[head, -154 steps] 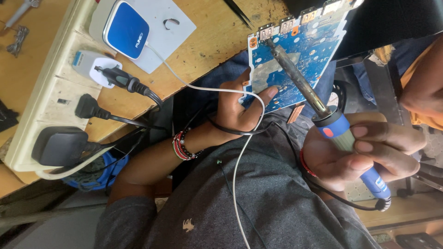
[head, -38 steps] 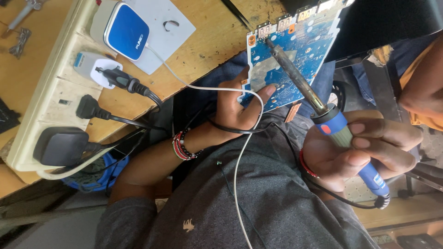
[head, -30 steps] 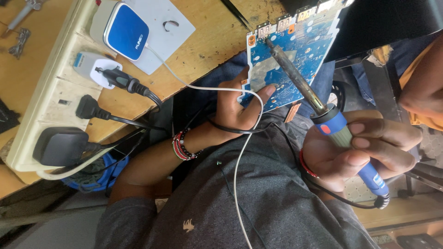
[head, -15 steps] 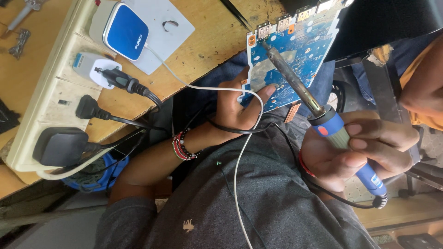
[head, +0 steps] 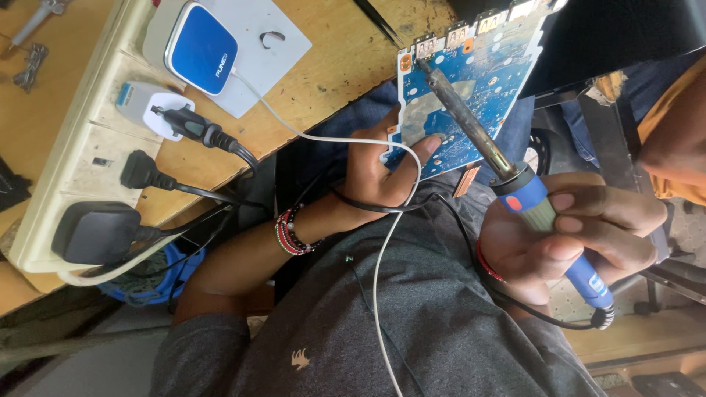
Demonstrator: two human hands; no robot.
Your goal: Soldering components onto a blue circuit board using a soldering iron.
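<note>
Blue circuit board (head: 471, 88) sits propped at the edge of the wooden bench (head: 338, 66), tilted, w/ a row of metal ports along its top edge. Left hand (head: 382, 165) is cupped under the board's lower-left corner, thumb pressed on the face, steadying it. Right hand (head: 573, 235) is closed in a pen-style grip on the blue handle of the soldering iron (head: 507, 176). Iron's long axis runs diagonally, handle low-right by the right hand, tip up-left, resting on the board's upper-left area near the ports. So the board lies up and left of the right hand; the left hand is the nearer one, touching it. White cable (head: 382, 242) crosses the left wrist. Power strip (head: 88, 154) w/ plugs lies far left on the bench.
</note>
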